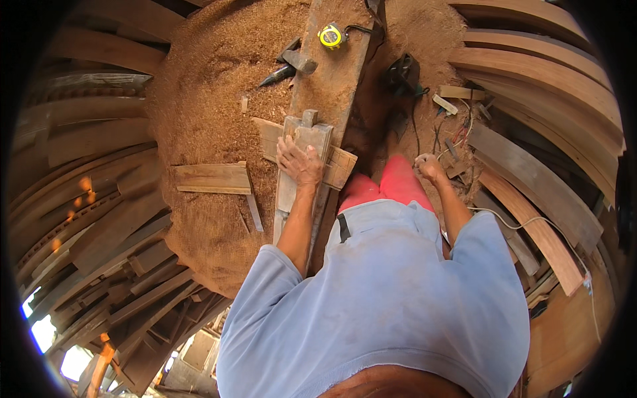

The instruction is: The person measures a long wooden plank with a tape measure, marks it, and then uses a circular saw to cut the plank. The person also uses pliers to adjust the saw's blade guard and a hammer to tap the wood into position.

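My left hand [300, 161] rests with fingers spread on a pale, weathered board [310, 136] with a tab at its top end. A grooved crosspiece [340, 169] lies at an angle beneath that board, jutting out both sides, on the long wooden bench beam [318, 79]. My right hand [430, 166] is out to the right beside my leg with fingers curled; what it holds, if anything, I cannot make out. A hammer-like tool [302, 62] and a dark pointed tool [277, 75] lie on the beam's left side. A yellow tape measure [332, 36] sits higher up.
Sawdust [199, 99] covers the ground, with short offcuts [209, 178] at left. A dark power tool [403, 74] with a cord stands right of the beam, near small scraps [462, 93] and wires. Stacked planks [531, 66] line the right; more timber [93, 199] fills the left.
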`<control>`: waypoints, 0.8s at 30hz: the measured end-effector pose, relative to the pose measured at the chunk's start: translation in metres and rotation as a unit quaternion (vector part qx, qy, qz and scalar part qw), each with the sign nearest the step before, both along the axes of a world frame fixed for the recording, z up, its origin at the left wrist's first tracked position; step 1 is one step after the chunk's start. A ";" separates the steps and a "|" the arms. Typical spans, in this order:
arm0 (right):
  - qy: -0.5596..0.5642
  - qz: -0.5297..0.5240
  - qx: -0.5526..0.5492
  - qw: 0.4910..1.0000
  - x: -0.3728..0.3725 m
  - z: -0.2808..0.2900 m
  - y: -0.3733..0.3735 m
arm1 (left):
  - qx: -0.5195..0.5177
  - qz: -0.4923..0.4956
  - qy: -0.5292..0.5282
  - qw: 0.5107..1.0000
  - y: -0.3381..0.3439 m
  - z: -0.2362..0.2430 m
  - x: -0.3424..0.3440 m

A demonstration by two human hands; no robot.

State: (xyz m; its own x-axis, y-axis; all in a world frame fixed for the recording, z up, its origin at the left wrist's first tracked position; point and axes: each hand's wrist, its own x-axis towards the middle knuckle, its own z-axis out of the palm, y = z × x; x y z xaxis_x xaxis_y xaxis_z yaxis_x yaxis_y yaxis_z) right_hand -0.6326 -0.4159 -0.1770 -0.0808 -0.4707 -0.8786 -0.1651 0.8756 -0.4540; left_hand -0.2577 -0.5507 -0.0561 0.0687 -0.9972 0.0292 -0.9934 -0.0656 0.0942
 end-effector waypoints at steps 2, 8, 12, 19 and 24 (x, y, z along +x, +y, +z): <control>0.030 0.061 -0.012 0.998 -0.012 -0.004 -0.010 | 0.000 0.010 0.006 1.000 0.004 0.001 0.001; 0.007 0.004 0.002 1.000 -0.011 0.012 -0.025 | 0.003 0.019 -0.002 1.000 0.003 -0.001 0.002; -0.026 -0.080 0.024 0.996 0.006 0.020 -0.002 | 0.005 0.019 -0.003 1.000 0.003 -0.001 0.004; 0.058 -0.179 -0.088 0.978 0.045 -0.013 0.134 | -0.037 0.002 -0.062 0.997 0.009 -0.024 0.017; 0.253 0.147 -0.072 0.954 0.084 0.010 0.221 | -0.085 -0.006 -0.063 0.994 0.004 -0.029 0.009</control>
